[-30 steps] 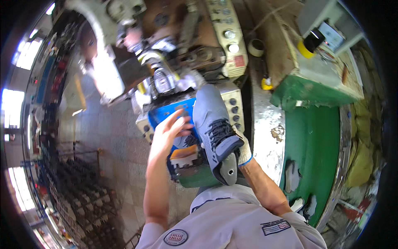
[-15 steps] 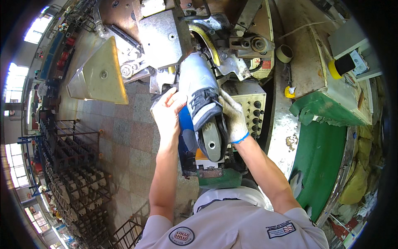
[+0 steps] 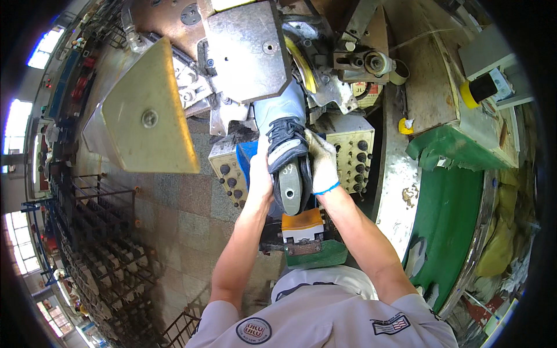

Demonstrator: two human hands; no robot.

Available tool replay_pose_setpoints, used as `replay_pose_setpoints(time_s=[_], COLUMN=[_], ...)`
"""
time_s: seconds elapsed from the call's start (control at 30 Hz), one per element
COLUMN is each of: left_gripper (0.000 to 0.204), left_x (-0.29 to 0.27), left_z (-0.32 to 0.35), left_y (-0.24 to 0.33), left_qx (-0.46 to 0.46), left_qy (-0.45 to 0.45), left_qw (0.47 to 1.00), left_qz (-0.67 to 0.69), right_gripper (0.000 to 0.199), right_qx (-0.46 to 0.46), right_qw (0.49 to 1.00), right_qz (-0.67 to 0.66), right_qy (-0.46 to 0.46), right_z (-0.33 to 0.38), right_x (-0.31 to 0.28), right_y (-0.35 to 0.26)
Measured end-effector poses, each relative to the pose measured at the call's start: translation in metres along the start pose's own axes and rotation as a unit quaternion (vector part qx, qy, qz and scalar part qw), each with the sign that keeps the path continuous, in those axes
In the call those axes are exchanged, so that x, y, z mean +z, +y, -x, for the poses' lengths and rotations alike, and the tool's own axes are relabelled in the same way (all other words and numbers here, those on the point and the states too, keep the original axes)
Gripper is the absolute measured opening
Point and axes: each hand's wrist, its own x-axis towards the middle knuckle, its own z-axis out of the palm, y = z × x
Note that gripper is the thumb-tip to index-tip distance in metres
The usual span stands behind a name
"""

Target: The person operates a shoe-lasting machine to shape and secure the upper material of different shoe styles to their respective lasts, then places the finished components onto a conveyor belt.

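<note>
Two hands are gripping one grey shoe: the bare left hand is closed on its left side, the gloved right hand on its right. The shoe's toe is sitting under the machine's metal plate, above the control panel.

Tiled floor, bright windows

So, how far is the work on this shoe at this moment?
Done: the grey shoe looks already laced and sits on its last. In hand: the left hand and the gloved right hand grip its heel end, with the toe pushed into the machine. Left: the shoe is not yet out of the machine or off the last.
</note>
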Motion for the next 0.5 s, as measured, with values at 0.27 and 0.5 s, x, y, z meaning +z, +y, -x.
replay_pose_setpoints(time_s=[0.27, 0.5], left_gripper=[0.055, 0.051], left_x=[-0.005, -0.003], left_z=[-0.004, -0.011], left_y=[-0.022, -0.036], left_qx=[0.075, 0.108], left_qy=[0.051, 0.044], left_qw=[0.990, 0.992], left_qz=[-0.111, -0.039], right_gripper=[0.036, 0.026], right_qx=[-0.013, -0.049], right_qw=[0.996, 0.991], right_qz=[0.088, 0.125], right_qy=[0.015, -0.006], right_z=[-0.006, -0.018], right_x=[-0.020, -0.023], right_y=[0.012, 0.005])
